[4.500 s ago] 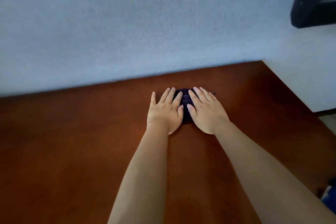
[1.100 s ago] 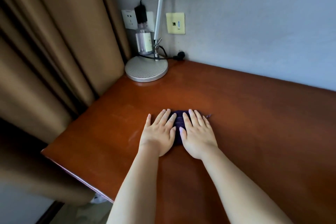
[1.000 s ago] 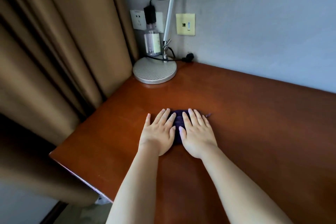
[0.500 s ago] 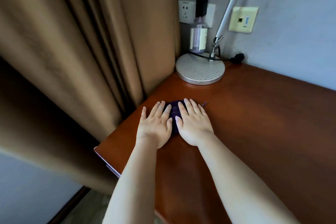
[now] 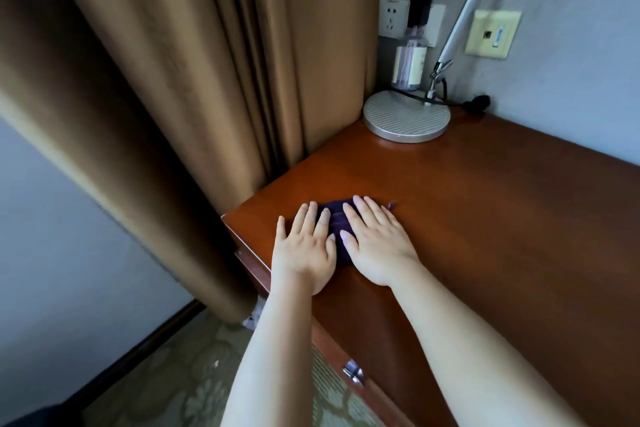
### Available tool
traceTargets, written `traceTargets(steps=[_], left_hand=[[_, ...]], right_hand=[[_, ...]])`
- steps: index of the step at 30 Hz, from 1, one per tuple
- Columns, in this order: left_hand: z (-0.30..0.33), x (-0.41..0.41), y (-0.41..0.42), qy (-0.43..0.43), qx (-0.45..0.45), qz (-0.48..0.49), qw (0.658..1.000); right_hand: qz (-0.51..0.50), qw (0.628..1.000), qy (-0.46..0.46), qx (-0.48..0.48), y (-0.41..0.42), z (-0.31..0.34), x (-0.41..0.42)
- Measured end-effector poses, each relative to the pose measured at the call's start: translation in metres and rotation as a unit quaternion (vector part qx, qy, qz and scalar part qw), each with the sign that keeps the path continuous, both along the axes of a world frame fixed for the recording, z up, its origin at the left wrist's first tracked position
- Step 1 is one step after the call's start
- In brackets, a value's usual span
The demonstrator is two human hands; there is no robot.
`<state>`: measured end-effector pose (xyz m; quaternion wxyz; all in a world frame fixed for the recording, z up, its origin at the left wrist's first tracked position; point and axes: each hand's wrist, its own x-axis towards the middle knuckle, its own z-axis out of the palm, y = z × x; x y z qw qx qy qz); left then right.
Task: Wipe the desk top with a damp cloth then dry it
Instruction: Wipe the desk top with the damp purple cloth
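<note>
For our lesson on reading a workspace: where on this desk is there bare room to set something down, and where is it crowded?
Bare wood runs right of the hands to the wall on the desk. The back corner is crowded: lamp base, bottle, cord. Left hand and right hand press the cloth near the left edge.

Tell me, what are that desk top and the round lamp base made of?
The desk top looks like reddish-brown wood or veneer with a smooth sheen that reflects light. The lamp base seems brushed silver metal, with fine ridges across its top; painted plastic is possible.
</note>
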<state>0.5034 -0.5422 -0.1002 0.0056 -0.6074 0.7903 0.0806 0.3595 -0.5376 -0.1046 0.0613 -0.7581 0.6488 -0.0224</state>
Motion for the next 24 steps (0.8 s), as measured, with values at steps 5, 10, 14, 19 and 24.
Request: traceTargets(steps=[5, 10, 14, 19, 24], left_hand=[[-0.001, -0.011, 0.062, 0.009, 0.002, 0.035, 0.999], [-0.001, -0.021, 0.115, 0.007, -0.005, 0.068, 0.998], [0.001, -0.027, 0.138, -0.012, -0.013, 0.081, 0.997], [-0.002, -0.024, 0.129, 0.007, -0.011, 0.105, 0.994], [-0.001, -0.007, 0.087, 0.012, -0.003, 0.129, 0.992]], right_hand=[[0.036, 0.999, 0.004, 0.002, 0.05, -0.001, -0.01], [0.065, 0.998, 0.005, 0.008, 0.097, -0.003, -0.019], [0.09, 0.996, 0.006, 0.006, 0.116, -0.001, -0.026], [0.112, 0.994, 0.002, -0.009, 0.1, -0.002, -0.023], [0.129, 0.992, -0.002, -0.017, 0.054, -0.004, -0.003]])
